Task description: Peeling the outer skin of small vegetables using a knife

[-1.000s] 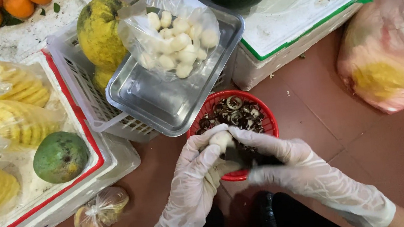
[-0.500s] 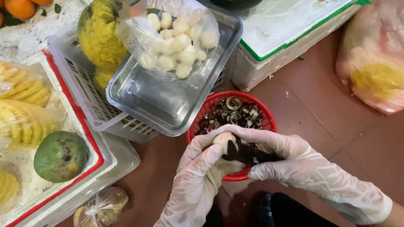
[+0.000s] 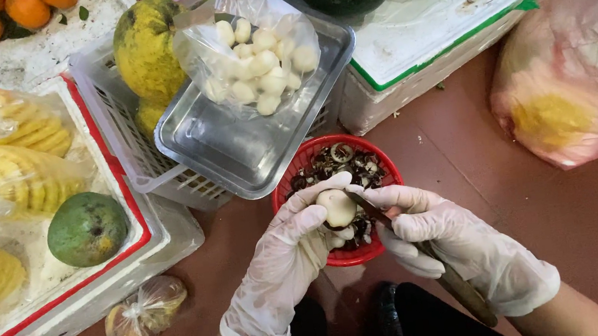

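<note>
1. left hand (image 3: pixel 289 256), gloved, is closed around a small pale peeled fruit (image 3: pixel 336 207), held just over the red basket (image 3: pixel 379 169) of dark peelings.
2. right hand (image 3: pixel 441 238) is gripped on a knife (image 3: pixel 424 251).
3. blade tip is laid against the fruit's right side, its long axis slanted down-right toward the wrist.

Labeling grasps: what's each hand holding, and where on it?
Left hand cups a peeled white nut between thumb and fingertips. Right hand grips a knife by its handle, blade on the nut.
</note>
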